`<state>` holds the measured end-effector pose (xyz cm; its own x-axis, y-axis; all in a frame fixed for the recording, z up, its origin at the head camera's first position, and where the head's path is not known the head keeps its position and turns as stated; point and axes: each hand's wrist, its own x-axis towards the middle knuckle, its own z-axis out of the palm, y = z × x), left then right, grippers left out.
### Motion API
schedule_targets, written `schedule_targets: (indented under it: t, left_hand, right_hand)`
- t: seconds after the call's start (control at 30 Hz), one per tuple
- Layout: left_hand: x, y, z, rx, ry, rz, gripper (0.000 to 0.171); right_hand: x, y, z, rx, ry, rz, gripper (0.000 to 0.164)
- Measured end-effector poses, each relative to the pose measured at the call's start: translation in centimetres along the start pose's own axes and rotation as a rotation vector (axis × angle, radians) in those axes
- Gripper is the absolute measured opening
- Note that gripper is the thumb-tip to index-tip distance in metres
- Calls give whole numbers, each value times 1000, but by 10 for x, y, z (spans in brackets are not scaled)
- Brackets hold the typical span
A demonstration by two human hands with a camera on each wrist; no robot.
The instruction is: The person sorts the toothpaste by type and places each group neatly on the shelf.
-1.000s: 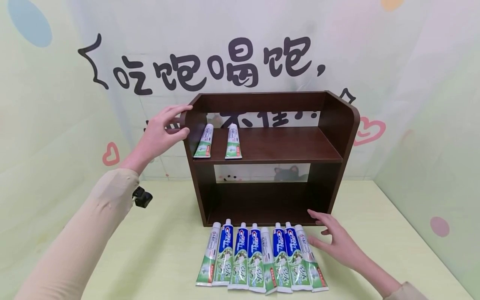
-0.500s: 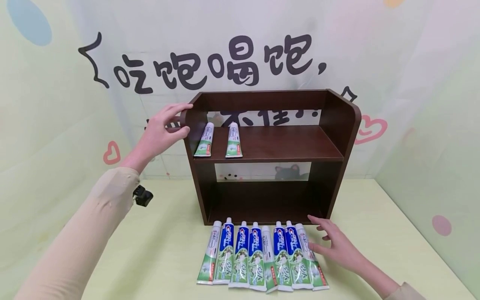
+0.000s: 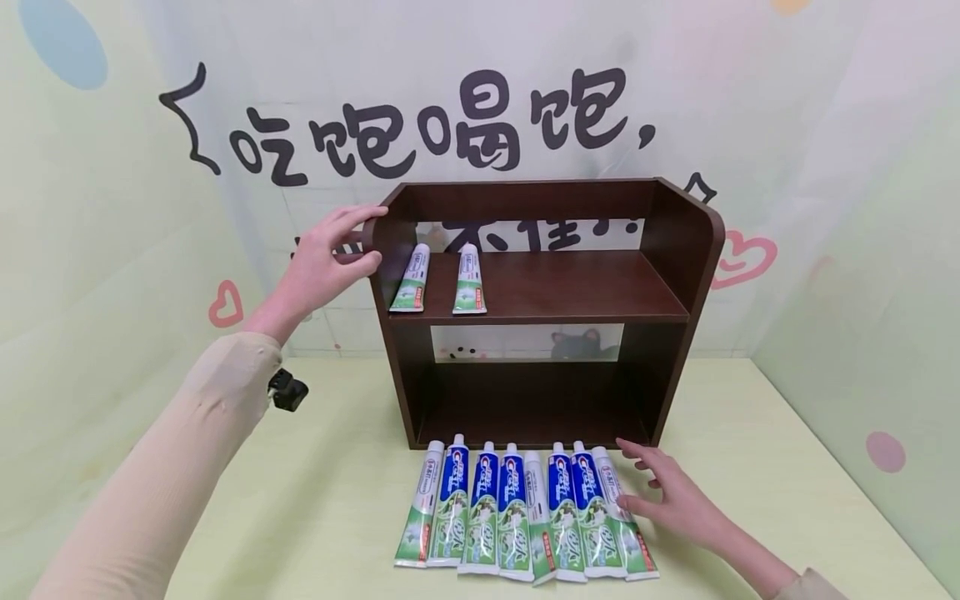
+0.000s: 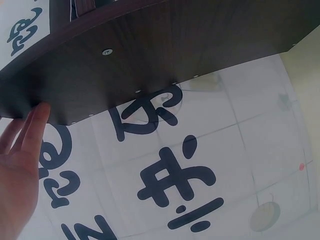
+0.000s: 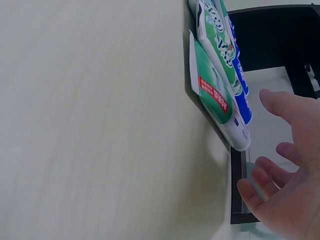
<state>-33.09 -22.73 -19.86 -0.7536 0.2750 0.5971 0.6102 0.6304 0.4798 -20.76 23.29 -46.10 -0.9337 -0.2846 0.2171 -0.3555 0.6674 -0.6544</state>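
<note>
Perhaps a staged booth (image 3: 862,275), lettered backdrop (image 3: 450,108)

Across the middle of the head view we see a dark brown shelf (image 3: 577,287). Low in the centre we count five blue tubes (image 3: 513,500) with patterned green lower halves, among three white tubes (image 3: 422,500) turning green with a red patch; two matching tubes (image 3: 470,279) show left of centre. We note a pale yellow-green table (image 3: 757,450), black lettering (image 3: 487,125) on a whitish wall (image 3: 420,42), a blue oval (image 3: 63,42) at upper left and a plain beige sleeve (image 3: 168,450) at lower left.
</note>
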Motion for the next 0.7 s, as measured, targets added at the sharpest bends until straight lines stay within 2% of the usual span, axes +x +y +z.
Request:
schedule_targets:
  t: [0.37,0.7]
  left_hand:
    - [-1,1,1,-13,1,0,53]
    - [0,-2,2,-15,4,9,53]
  right_hand:
    - [2,1,5,16,-52,-4,81]
    - [2,-1,6,18,-60,17,81]
